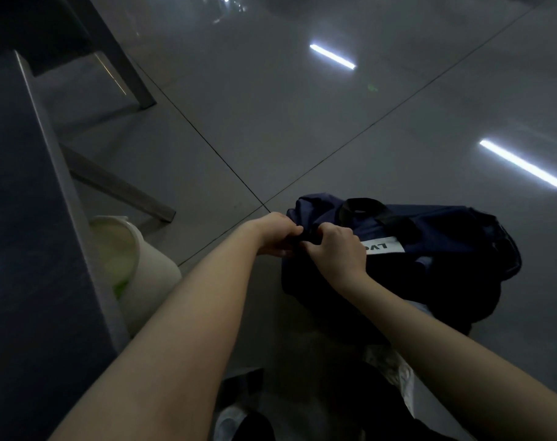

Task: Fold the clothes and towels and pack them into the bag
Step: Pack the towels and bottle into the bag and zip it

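A glossy grey tiled floor (302,122) fills most of the dim view and mirrors two ceiling light strips. At the left stands a dark desk (22,218) on metal legs, with a white plastic bin with a green liner (149,268) beside it.

The navy blue fabric duffel bag (445,224) lies on the floor at the person's feet. Its black webbing handle (366,210) sits on top and a white printed label (385,246) faces up. No loose clothes or towels show on the floor or on the visible part of the desk, and the bag looks bulky. Packing is therefore probably near its end, with the closing of the bag left to do. The light is too poor to show what is inside, or whether the opening is shut.

Both bare forearms reach forward and down and meet at the bag's near-left end. The left grip (278,235) has its fingers curled, pinching dark fabric at that end. The right grip (337,248) is just beside it, knuckles up, fingers curled down onto the same spot. I cannot tell whether it pinches a zip pull or only cloth.
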`<state>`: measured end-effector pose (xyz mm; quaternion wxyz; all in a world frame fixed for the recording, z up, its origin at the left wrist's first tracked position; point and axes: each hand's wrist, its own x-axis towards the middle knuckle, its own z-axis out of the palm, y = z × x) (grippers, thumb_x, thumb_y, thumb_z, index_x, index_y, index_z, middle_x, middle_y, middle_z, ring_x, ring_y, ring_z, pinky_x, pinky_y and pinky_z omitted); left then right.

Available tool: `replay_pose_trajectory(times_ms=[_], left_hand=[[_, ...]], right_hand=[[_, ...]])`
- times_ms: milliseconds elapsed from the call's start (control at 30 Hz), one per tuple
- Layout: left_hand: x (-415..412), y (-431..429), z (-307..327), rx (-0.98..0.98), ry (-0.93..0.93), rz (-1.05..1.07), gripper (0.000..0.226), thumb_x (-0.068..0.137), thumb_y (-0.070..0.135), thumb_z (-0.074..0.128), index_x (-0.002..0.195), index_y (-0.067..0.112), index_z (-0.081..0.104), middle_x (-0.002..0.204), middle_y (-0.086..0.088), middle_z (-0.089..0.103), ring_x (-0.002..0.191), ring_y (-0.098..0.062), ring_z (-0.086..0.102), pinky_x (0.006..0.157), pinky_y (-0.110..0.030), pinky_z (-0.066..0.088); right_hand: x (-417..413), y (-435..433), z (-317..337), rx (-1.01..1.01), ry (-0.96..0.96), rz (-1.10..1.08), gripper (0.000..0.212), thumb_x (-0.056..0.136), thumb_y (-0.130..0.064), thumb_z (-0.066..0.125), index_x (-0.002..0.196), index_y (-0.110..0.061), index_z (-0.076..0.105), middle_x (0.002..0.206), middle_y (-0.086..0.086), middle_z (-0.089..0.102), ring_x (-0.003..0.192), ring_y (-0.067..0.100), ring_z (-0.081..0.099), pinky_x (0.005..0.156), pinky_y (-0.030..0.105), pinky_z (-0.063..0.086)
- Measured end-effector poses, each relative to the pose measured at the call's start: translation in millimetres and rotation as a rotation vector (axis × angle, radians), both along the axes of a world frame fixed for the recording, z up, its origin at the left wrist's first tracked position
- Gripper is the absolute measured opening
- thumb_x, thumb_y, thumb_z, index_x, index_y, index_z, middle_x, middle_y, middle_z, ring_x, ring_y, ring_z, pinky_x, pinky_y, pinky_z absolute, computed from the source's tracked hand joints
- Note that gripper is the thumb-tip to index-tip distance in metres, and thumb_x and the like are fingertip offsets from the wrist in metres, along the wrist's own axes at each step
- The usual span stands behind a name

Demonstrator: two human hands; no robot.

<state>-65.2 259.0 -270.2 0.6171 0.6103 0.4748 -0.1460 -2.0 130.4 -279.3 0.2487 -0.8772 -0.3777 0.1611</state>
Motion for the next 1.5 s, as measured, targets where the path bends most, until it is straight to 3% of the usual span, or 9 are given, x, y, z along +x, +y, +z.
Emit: replay_pose_trajectory(times_ms=[100,200,400,767,933,1033,1133,1333,1500], left_hand=[[-1,-1,2,-0.025,-0.02,0.003,0.01,0.098,0.017,0.051,0.1,0.009,0.057,0.105,-0.012,0.062,0.098,-0.023,0.064,0.078,-0.033,0.057],[-3,-3,4,-0.052,-0.036,-0.002,0.009,0.098,0.014,0.049,0.099,0.01,0.057,0.1,-0.01,0.063,0.09,-0.019,0.064,0.068,-0.027,0.056],[-4,-3,4,-0.02,-0.025,-0.07,0.013,0.098,0.01,0.048,0.101,0.009,0.06,0.113,-0.016,0.063,0.105,-0.025,0.063,0.086,-0.036,0.055],[0,-6,3,0.036,0.02,-0.036,0.004,0.091,0.003,0.053,0.089,0.004,0.057,0.088,-0.015,0.061,0.083,-0.023,0.064,0.086,-0.041,0.057],[9,-13,5,0.226,0.113,-0.032,0.011,0.094,0.008,0.051,0.084,0.011,0.052,0.078,-0.005,0.056,0.064,-0.016,0.058,0.06,-0.026,0.056],[10,-17,9,0.347,0.203,-0.156,0.008,0.093,0.004,0.05,0.1,0.005,0.054,0.092,-0.014,0.062,0.076,-0.026,0.063,0.069,-0.034,0.057],[5,-17,12,0.462,0.307,-0.253,0.008,0.09,-0.001,0.047,0.094,-0.004,0.054,0.106,-0.023,0.064,0.087,-0.034,0.066,0.072,-0.041,0.056],[-2,-13,6,0.702,0.472,-0.426,0.025,0.091,0.001,0.048,0.115,-0.002,0.053,0.118,-0.018,0.059,0.107,-0.032,0.06,0.074,-0.032,0.046],[-3,-13,-5,0.756,0.539,-0.437,0.03,0.091,0.003,0.048,0.12,0.001,0.054,0.121,-0.017,0.057,0.111,-0.034,0.057,0.083,-0.039,0.05]], right_hand=[[0,-1,2,0.03,-0.018,-0.021,0.028,0.086,-0.034,0.065,0.099,-0.009,0.06,0.092,0.007,0.066,0.082,0.024,0.063,0.063,0.028,0.04],[-4,-3,1,0.13,-0.052,-0.021,0.026,0.085,-0.023,0.067,0.102,-0.01,0.052,0.089,0.009,0.067,0.081,0.027,0.065,0.066,0.037,0.052],[-3,-3,-1,0.077,-0.16,0.11,0.031,0.093,-0.024,0.054,0.123,-0.016,0.053,0.097,0.009,0.067,0.085,0.027,0.065,0.063,0.032,0.048],[-4,2,-1,-0.01,-0.306,0.068,0.024,0.09,-0.025,0.057,0.087,-0.003,0.065,0.093,0.015,0.055,0.083,0.031,0.053,0.064,0.034,0.034],[-4,-3,8,0.006,-0.167,-0.036,0.026,0.094,-0.026,0.051,0.095,-0.004,0.065,0.098,0.013,0.059,0.086,0.03,0.058,0.064,0.03,0.032],[-8,-7,7,0.005,-0.116,-0.087,0.025,0.094,-0.027,0.051,0.094,-0.005,0.063,0.097,0.011,0.06,0.086,0.028,0.058,0.063,0.029,0.032],[-12,-11,3,-0.008,-0.089,-0.1,0.023,0.094,-0.026,0.052,0.092,-0.005,0.062,0.096,0.009,0.058,0.085,0.026,0.056,0.064,0.029,0.03],[0,-19,1,-0.098,-0.032,-0.166,0.026,0.094,-0.029,0.05,0.095,-0.005,0.061,0.101,0.011,0.062,0.093,0.03,0.057,0.065,0.029,0.029],[-1,-28,2,-0.138,-0.045,-0.147,0.024,0.097,-0.027,0.045,0.099,-0.006,0.055,0.099,0.013,0.063,0.094,0.031,0.058,0.065,0.031,0.031]])
